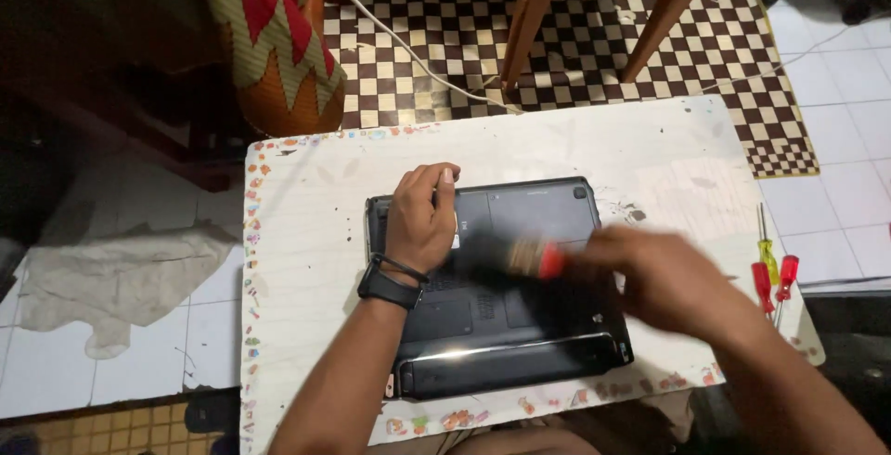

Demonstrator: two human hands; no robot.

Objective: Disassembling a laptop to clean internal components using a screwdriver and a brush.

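Note:
A black laptop (529,209) lies upside down on a low white table (316,186), its battery strip toward me. My left hand (422,218), with a black watch on the wrist, rests on the laptop's upper left part, fingers curled. My right hand (664,279) is blurred with motion over the laptop's right side. It grips a brush (529,257) with a red band and a pale handle, whose dark bristles lie across the middle of the base.
Three screwdrivers (772,274), red and yellow handled, lie at the table's right edge. A checkered mat (575,38), wooden stool legs (534,19), a white cable (408,47) and an orange patterned cushion (278,38) lie beyond the table. A grey cloth (111,279) lies on the tiles at left.

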